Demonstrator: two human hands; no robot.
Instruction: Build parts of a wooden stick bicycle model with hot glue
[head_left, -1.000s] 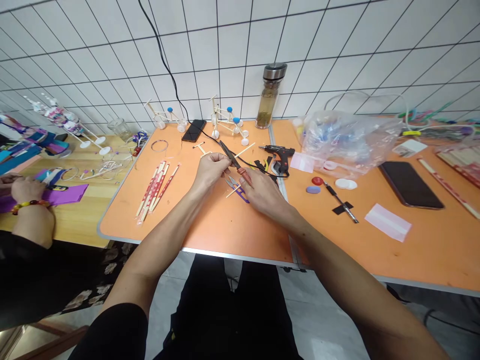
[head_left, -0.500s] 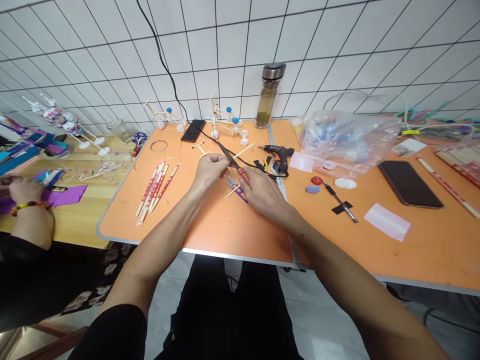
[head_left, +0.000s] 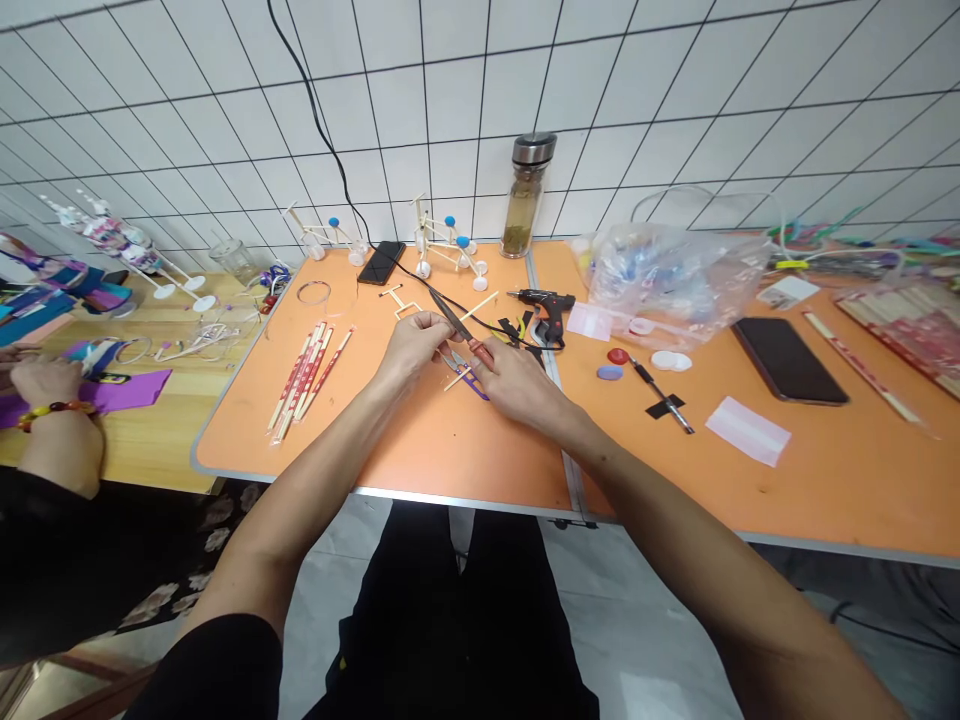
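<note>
My right hand is closed around the reddish-brown handle of a knife, whose dark blade points away and to the left. My left hand is pinched beside the blade. A thin wooden stick runs out from its fingertips, crossing under the blade; the gripped end is hidden. Below the hands lie scissors with purple handles and a short stick piece. Just beyond my left hand is a small joined stick frame on the orange table.
Wrapped chopsticks lie left. Behind stand stick models with blue caps, a phone and a tea bottle. A glue gun, plastic bag, pen and second phone lie right. Another person's hand works at far left.
The view has shifted slightly, so the table items on the right appear further left. Both hands keep their hold, with the knife still across the stick.
</note>
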